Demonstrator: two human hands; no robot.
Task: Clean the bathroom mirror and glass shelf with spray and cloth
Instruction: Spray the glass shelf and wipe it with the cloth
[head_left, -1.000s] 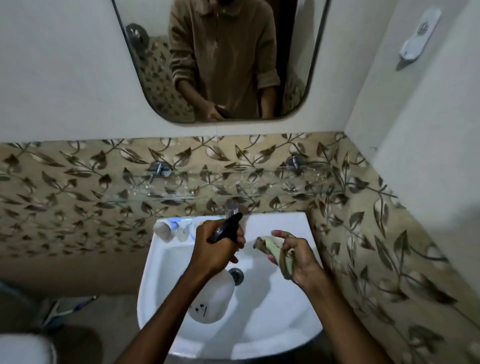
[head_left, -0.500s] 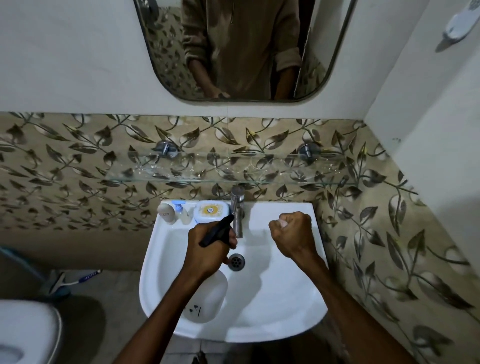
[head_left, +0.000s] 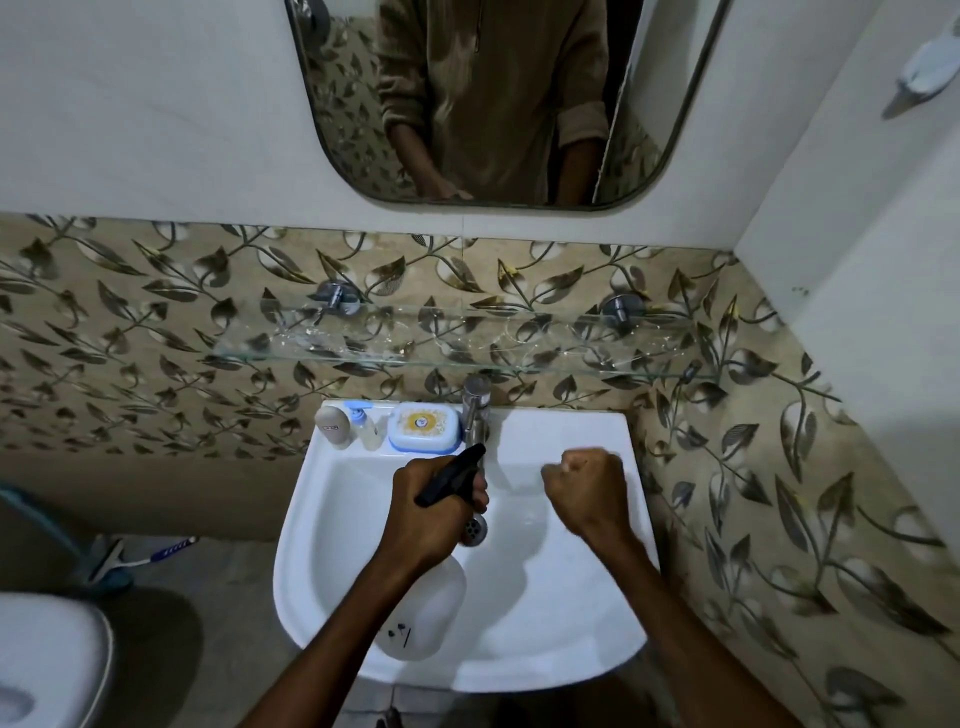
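Note:
My left hand (head_left: 431, 512) grips the black trigger head (head_left: 451, 475) of a white spray bottle (head_left: 426, 613), which hangs tilted over the sink basin. To its right, my right hand (head_left: 584, 486) is a tight fist above the basin; the cloth seen in it a moment ago is hidden inside. The glass shelf (head_left: 467, 345) runs along the leaf-patterned tiles just above the tap, with streaks and marks on it. The rounded mirror (head_left: 493, 104) hangs higher on the white wall and reflects a person's torso and arms.
A white sink (head_left: 566, 660) sits below my hands, with a metal tap (head_left: 475, 410), a blue soap dish (head_left: 425, 427) and two small bottles (head_left: 347, 427) along its back rim. A toilet (head_left: 47, 660) is at bottom left. A side wall with tiles closes in on the right.
My right hand has closed from loosely holding the cloth into a fist that hides it. The view has tipped down and pulled back, showing more of the sink and less mirror.

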